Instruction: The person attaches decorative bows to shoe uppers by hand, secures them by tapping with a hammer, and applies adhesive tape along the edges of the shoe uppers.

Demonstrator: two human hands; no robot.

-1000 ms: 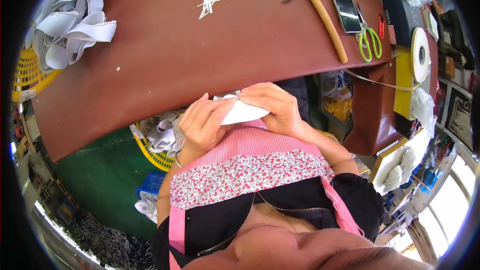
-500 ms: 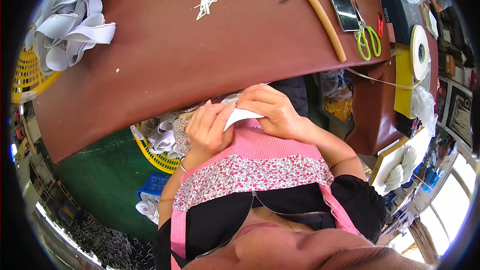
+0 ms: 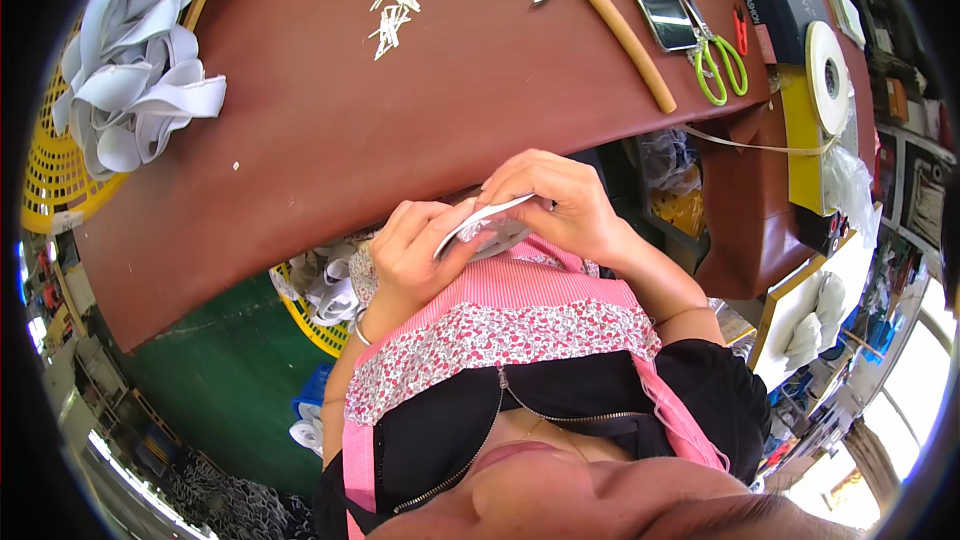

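We pinch a white ribbon strip (image 3: 482, 223) between both hands, left hand (image 3: 415, 250) and right hand (image 3: 560, 205) curled closed around its ends. Our hands sit close together just off the table's (image 3: 400, 120) near edge, against our chest.

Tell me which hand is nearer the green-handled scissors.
Right. The right hand sits below and left of the green-handled scissors, apart from them; the left hand lies farther left, beyond the right.
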